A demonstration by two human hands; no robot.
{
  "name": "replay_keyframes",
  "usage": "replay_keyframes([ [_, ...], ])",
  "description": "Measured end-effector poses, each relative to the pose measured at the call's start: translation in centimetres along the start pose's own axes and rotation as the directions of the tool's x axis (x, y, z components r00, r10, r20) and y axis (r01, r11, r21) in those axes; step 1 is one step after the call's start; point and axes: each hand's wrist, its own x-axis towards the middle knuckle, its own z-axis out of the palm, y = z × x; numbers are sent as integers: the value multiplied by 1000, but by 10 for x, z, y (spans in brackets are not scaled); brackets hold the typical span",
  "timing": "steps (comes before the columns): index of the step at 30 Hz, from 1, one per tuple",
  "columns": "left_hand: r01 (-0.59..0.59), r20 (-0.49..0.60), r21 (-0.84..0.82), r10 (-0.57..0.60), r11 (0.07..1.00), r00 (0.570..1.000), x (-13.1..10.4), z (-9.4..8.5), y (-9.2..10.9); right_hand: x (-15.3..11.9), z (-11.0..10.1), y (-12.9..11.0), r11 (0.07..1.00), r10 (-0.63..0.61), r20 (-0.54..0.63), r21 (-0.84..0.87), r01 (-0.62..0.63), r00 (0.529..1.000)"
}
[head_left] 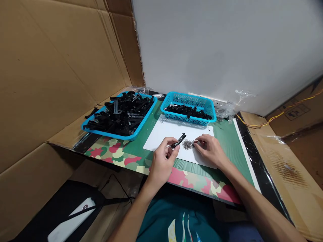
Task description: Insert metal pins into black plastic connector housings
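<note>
left hand (162, 160) around black part (180, 139) (far end free)

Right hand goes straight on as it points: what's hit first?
Probably the metal pile on the white sheet, just ahead of the right hand; height is unclear, so it might pass above.

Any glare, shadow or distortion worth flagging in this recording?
Head view: soft light, with a faint shadow on the pale wall; head view: small glints on the heaped black parts; head view: wide-angle stretch toward the edges; head view: the metal pile is too fine to separate piece by piece.
</note>
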Motion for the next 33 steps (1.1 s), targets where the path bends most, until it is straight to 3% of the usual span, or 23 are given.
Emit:
replay_keyframes([
  [6,10,30,14,-10,1000,999,-1,0,2,-2,2,0,999,-18,27,-44,19,999],
  [15,16,34,15,-16,1000,999,0,1,4,-7,5,2,961,-178,-81,-230,155,981],
  [19,8,37,12,-8,1000,999,-1,1,3,-8,5,2,952,-164,-113,-278,128,980],
  [24,3,25,10,-3,1000,1000,-1,0,5,-8,2,1,966,-101,-44,-242,87,994],
  [29,-26,35,44,24,999,999,-1,-2,7,-7,-6,5,982,-22,-71,-190,8,997],
  [33,-106,71,71,101,992,992,0,-2,8,-8,-13,4,997,65,-62,42,-62,996],
])
